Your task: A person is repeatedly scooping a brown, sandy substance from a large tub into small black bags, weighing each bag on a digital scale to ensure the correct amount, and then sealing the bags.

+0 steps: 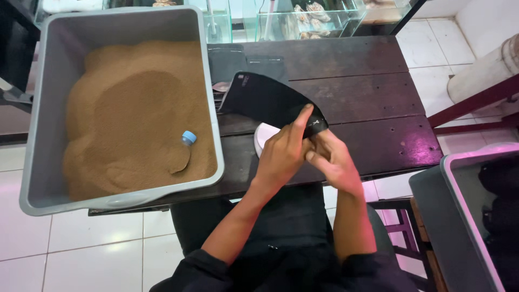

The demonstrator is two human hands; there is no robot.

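A large grey plastic tub [38, 135] sits at the left end of the dark wooden bench [373, 103], filled with fine brown granular material [130, 108]. A clear plastic bottle with a blue cap [181, 154] lies half sunk in that material near the tub's right wall. A second grey tub [459, 216] stands off the bench at the lower right. A flat black plastic pouch [265, 100] lies tilted on the bench just right of the first tub, over a small white dish [263, 135]. The left hand [281, 154] pinches the pouch's near corner with its fingers [304, 116] closed on it. The right hand [332, 159] touches the left, its fingers curled at the same corner.
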